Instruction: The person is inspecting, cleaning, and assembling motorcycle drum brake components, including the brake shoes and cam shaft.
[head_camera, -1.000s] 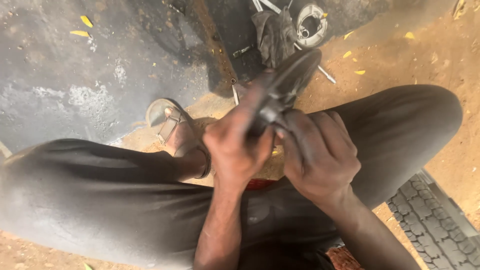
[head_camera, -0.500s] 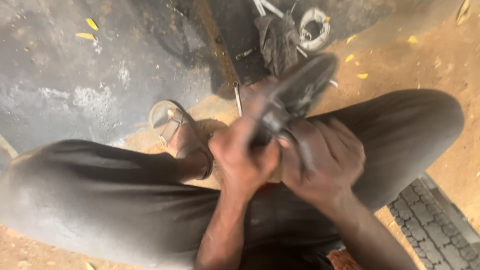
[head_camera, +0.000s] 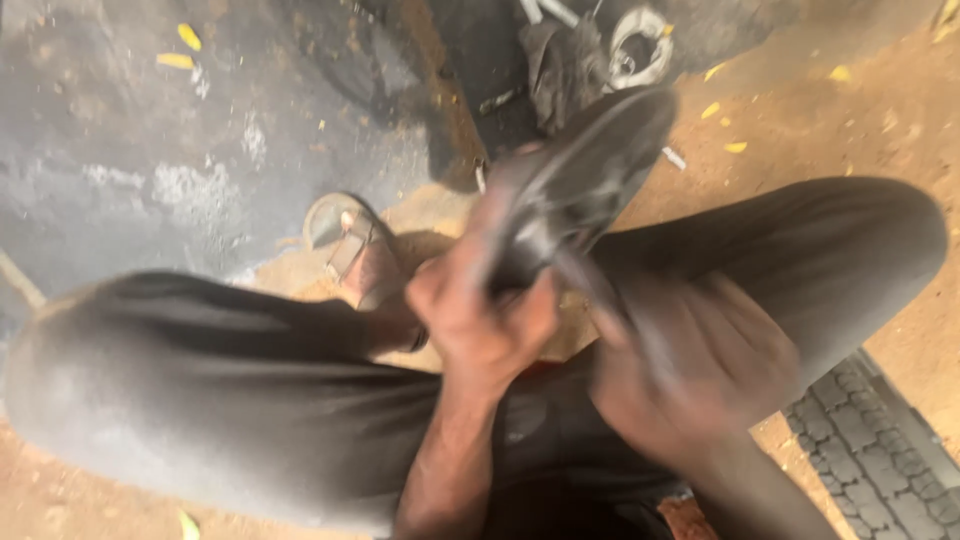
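Note:
My left hand (head_camera: 480, 320) grips the near end of a dark, worn shoe (head_camera: 585, 175), which points up and away to the right with its sole side facing me. My right hand (head_camera: 690, 370) is blurred with motion just below and right of the shoe, and a thin dark strip runs from the shoe toward it; whether the fingers hold that strip I cannot tell. Both hands are above my lap, between my knees in dark grey trousers (head_camera: 200, 400).
My sandalled foot (head_camera: 355, 250) rests on sandy ground beside a dark stained concrete patch (head_camera: 150, 150). A pile of metal parts and rags (head_camera: 600, 45) lies at the top. A tyre tread (head_camera: 870, 450) lies at lower right. Yellow leaves are scattered about.
The shoe has swung up and to the right, farther from my body. My right hand dropped lower and to the right, now blurred. My left hand keeps its grip.

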